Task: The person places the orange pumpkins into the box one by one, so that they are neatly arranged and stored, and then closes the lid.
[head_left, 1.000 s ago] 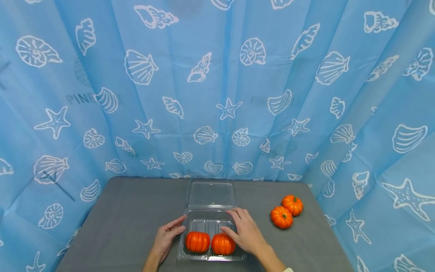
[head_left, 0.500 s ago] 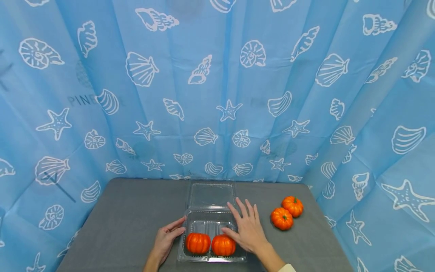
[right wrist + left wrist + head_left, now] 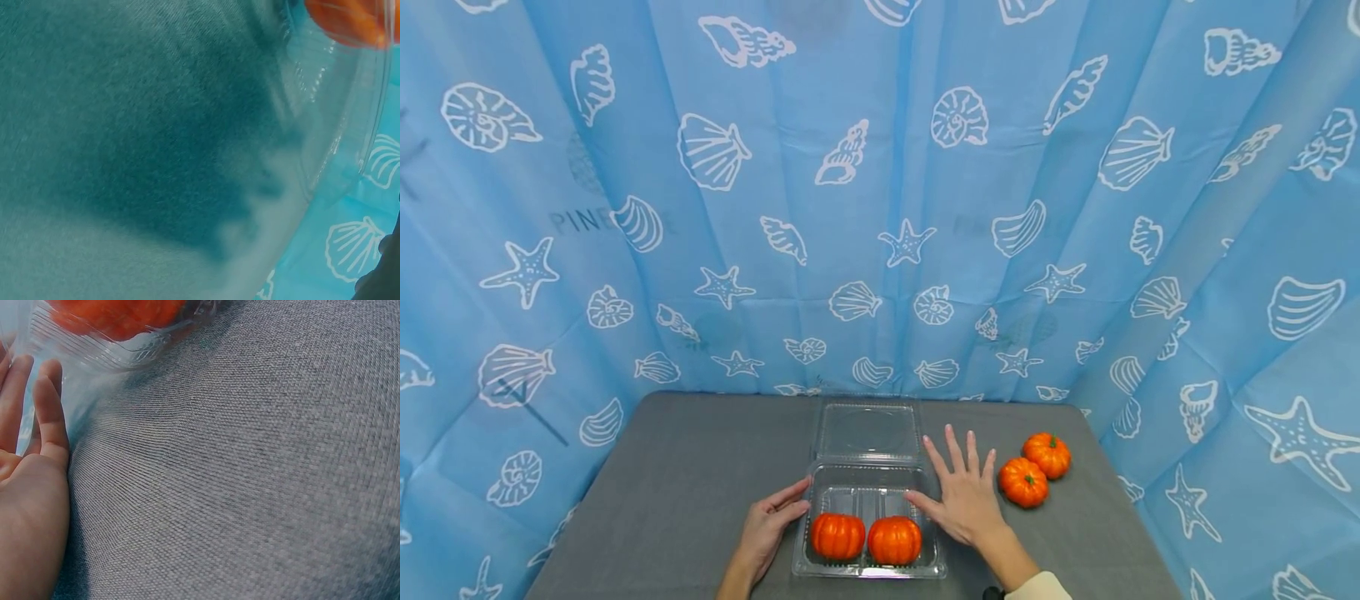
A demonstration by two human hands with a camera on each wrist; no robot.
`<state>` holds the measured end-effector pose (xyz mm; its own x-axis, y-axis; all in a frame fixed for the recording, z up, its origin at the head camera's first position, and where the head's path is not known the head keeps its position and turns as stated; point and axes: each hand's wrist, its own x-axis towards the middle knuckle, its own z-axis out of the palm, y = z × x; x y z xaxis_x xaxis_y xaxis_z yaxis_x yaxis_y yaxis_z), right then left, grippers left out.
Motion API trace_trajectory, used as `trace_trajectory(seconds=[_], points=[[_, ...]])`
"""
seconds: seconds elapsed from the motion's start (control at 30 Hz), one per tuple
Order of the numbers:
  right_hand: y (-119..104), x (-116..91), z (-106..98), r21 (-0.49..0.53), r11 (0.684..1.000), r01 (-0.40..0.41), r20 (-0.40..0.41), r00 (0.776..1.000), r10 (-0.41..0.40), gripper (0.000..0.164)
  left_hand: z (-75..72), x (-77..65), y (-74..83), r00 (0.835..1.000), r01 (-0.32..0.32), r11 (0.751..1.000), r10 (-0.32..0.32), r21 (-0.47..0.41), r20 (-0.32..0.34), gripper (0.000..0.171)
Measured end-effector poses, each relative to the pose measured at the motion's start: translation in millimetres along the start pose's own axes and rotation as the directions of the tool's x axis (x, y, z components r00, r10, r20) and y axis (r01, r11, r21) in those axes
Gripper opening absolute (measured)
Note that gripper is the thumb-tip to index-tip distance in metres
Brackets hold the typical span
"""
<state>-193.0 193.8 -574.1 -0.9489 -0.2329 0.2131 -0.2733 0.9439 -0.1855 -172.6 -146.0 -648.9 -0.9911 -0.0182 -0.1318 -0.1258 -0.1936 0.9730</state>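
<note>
A clear plastic clamshell container (image 3: 802,550) lies on the grey table with its hinged lid (image 3: 868,429) laid back. Two orange-red mini pumpkins, a left one (image 3: 838,536) and a right one (image 3: 894,540), sit side by side in its near half. At the container's left rim, my left hand (image 3: 765,527) touches it with thumb and nearly straight fingers. My right hand (image 3: 964,502) is spread just beyond the right rim, its thumb tip overlapping the container and nothing in its grasp. In the left wrist view, the left fingers (image 3: 50,412) reach up beside the clear plastic.
Two more orange mini pumpkins, a nearer one (image 3: 1023,482) and a farther one (image 3: 1047,455), touch each other on the table's right side. A blue shell-print curtain (image 3: 880,250) hangs behind and beside the table (image 3: 715,450).
My right hand has spread its fingers and moved right, away from the right pumpkin in the container and towards the loose pair. The left hand and container have stayed put.
</note>
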Motion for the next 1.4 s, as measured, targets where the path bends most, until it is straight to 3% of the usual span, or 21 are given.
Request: trace_trajectory(seconds=[0.23,0.73,1.0,1.4], points=[[13,0,-1,-0.001,1.0,-0.012,-0.007,1.0,0.012,0.094,0.0,-0.4,1.8,1.0,-0.019,1.0,0.019,0.013,0.009,0.05],[49,-5,-13,-0.001,0.992,-0.13,0.012,0.991,0.13,0.097,-0.7,0.6,2.8,1.0,-0.009,1.0,0.009,-0.004,0.014,0.049],[71,-10,-20,0.003,0.981,-0.193,0.072,0.979,0.193,0.1,0.3,0.3,0.5,1.0,-0.025,1.0,0.025,0.012,0.011,0.049],[100,-25,-16,0.034,0.973,-0.229,0.057,0.972,0.227,0.103,-0.7,0.0,0.4,0.999,-0.031,0.999,0.031,0.009,0.022,0.049]])
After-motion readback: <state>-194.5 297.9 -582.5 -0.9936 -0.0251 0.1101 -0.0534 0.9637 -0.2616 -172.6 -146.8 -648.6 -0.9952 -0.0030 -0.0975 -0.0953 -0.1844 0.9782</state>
